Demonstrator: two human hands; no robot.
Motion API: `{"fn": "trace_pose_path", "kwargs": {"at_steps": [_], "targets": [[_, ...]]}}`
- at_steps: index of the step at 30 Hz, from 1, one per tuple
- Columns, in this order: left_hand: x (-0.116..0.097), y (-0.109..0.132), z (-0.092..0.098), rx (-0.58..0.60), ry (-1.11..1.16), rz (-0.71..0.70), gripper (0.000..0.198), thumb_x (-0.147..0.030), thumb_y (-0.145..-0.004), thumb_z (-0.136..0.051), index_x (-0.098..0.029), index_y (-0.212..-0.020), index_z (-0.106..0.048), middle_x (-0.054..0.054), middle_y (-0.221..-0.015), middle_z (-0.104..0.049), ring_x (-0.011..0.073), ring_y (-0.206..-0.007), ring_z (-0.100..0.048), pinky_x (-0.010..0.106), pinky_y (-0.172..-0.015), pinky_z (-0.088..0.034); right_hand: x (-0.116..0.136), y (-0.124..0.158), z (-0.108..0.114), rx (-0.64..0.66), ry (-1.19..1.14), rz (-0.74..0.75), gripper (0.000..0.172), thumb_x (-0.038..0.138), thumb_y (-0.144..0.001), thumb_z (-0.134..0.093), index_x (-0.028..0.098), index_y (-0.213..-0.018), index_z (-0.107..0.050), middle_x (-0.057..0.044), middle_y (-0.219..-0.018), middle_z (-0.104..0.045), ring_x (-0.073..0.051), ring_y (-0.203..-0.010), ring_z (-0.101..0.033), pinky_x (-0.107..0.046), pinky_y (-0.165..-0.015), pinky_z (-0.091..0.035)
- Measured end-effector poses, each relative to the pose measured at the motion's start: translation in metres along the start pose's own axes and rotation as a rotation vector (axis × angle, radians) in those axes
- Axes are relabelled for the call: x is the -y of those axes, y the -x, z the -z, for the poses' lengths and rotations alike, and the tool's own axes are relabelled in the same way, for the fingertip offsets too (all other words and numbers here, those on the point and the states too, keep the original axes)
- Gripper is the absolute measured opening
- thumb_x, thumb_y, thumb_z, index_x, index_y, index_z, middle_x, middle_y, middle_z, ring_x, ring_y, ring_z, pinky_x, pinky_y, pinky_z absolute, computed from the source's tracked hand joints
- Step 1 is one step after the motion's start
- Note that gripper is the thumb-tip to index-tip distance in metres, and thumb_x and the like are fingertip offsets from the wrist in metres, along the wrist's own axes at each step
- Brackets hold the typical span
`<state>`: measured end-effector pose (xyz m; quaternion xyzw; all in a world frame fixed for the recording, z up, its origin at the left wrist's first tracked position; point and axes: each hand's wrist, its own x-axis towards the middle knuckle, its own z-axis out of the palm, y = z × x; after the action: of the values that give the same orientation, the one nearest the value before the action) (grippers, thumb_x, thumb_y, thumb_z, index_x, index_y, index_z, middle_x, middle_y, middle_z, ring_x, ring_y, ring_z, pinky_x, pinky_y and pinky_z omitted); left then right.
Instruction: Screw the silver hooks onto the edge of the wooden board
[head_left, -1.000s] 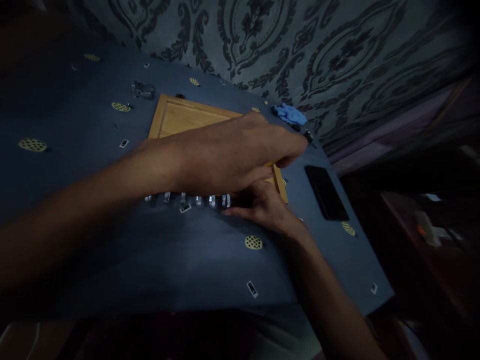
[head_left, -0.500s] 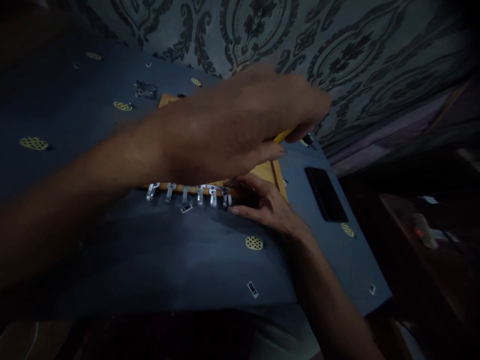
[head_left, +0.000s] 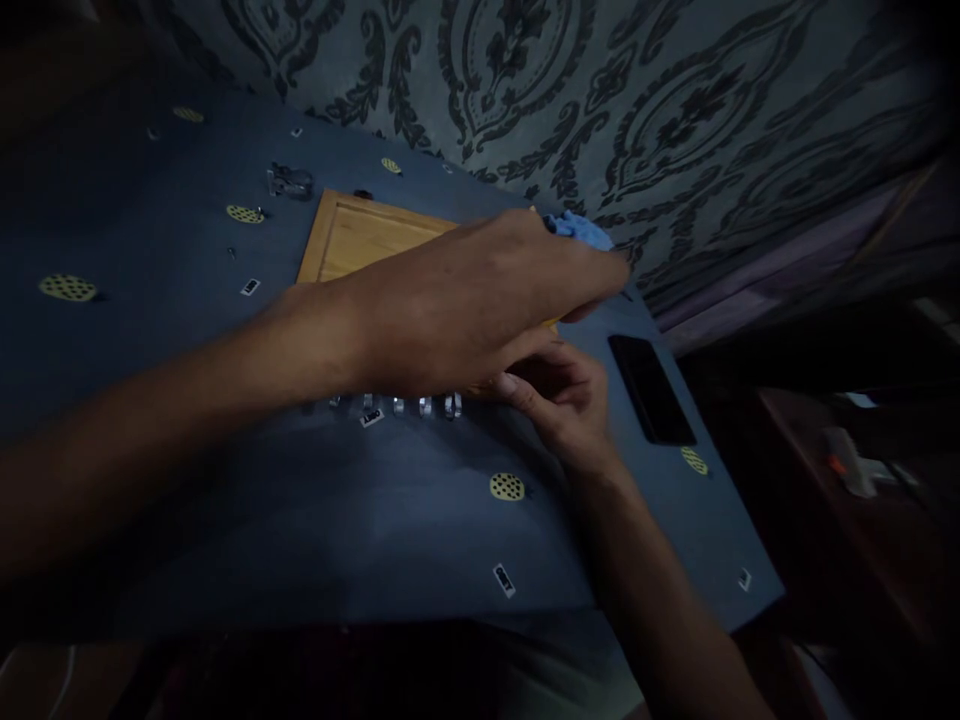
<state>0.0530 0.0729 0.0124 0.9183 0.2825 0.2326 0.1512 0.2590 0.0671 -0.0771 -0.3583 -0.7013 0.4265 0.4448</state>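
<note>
A framed wooden panel (head_left: 382,240) lies on the patterned blue cloth, partly covered by my left forearm and hand. Its near edge carries several silver metal clips (head_left: 425,406), most of them now behind my left arm. My left hand (head_left: 450,310) reaches across the panel, fingers curled round a yellow tool handle (head_left: 553,325) that shows only as a sliver. Right beneath it, my right hand (head_left: 566,400) is at the panel's near right corner, thumb and fingers bent together. Whatever it pinches is hidden by the fingers and my left hand.
Metal hinge-like pieces (head_left: 290,182) lie beyond the panel's far left corner, with a small screw (head_left: 232,253) closer in. A black phone (head_left: 652,390) rests to the right. Crumpled blue material (head_left: 581,230) sits near the patterned wall (head_left: 510,60).
My left hand has come down and slightly left, toward my right hand. The right hand has shifted right, off the end clip. The panel's far left part and the blue material are now uncovered.
</note>
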Motion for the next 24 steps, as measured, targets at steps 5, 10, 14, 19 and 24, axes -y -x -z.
{"fn": "trace_pose_path", "kwargs": {"at_steps": [5,10,14,19,24], "targets": [[0.0025,0.0012,-0.0024,-0.002,-0.028,-0.008,0.019,-0.014,-0.101,-0.045,-0.015,-0.092,-0.062,-0.004,-0.078,-0.06,0.0173,-0.09,-0.071,0.037,-0.092,-0.057,0.0025,-0.0025,-0.0047,0.013,-0.036,0.044,0.023,0.037,-0.075,-0.091,0.025,-0.086,-0.075,0.003,-0.076,-0.074,-0.014,-0.07,-0.071,-0.025,-0.067,-0.061],[0.0033,0.0021,-0.0032,-0.008,-0.034,-0.021,0.022,-0.021,-0.104,-0.044,-0.015,-0.09,-0.059,-0.004,-0.078,-0.06,0.0141,-0.084,-0.069,0.03,-0.083,-0.057,0.0019,-0.004,-0.0058,0.038,-0.039,0.065,0.02,0.034,-0.077,-0.091,0.025,-0.084,-0.074,0.003,-0.076,-0.075,-0.013,-0.07,-0.072,-0.025,-0.067,-0.062],[0.0025,0.0019,-0.003,-0.018,-0.05,-0.029,0.025,-0.023,-0.106,-0.042,-0.015,-0.088,-0.059,-0.005,-0.076,-0.058,0.0122,-0.08,-0.068,0.027,-0.079,-0.056,0.0029,-0.0032,-0.0059,0.047,-0.039,0.07,0.022,0.037,-0.076,-0.091,0.025,-0.083,-0.074,0.003,-0.076,-0.075,-0.014,-0.069,-0.072,-0.025,-0.067,-0.061],[-0.0004,0.0022,-0.0041,-0.04,-0.087,0.0,0.02,-0.017,-0.103,-0.047,-0.015,-0.089,-0.061,-0.006,-0.071,-0.054,0.0111,-0.073,-0.064,0.025,-0.075,-0.053,0.0039,-0.0031,-0.0069,0.05,-0.047,0.058,0.024,0.039,-0.075,-0.092,0.024,-0.083,-0.074,0.003,-0.075,-0.074,-0.014,-0.069,-0.072,-0.025,-0.066,-0.061],[-0.0001,0.0022,-0.0034,-0.004,-0.055,-0.008,0.023,-0.02,-0.105,-0.044,-0.015,-0.09,-0.06,-0.006,-0.072,-0.054,0.0104,-0.074,-0.065,0.027,-0.078,-0.055,0.0039,-0.0039,-0.0072,0.053,-0.063,0.062,0.023,0.036,-0.074,-0.093,0.025,-0.082,-0.074,0.004,-0.076,-0.076,-0.014,-0.071,-0.072,-0.025,-0.067,-0.062]]}}
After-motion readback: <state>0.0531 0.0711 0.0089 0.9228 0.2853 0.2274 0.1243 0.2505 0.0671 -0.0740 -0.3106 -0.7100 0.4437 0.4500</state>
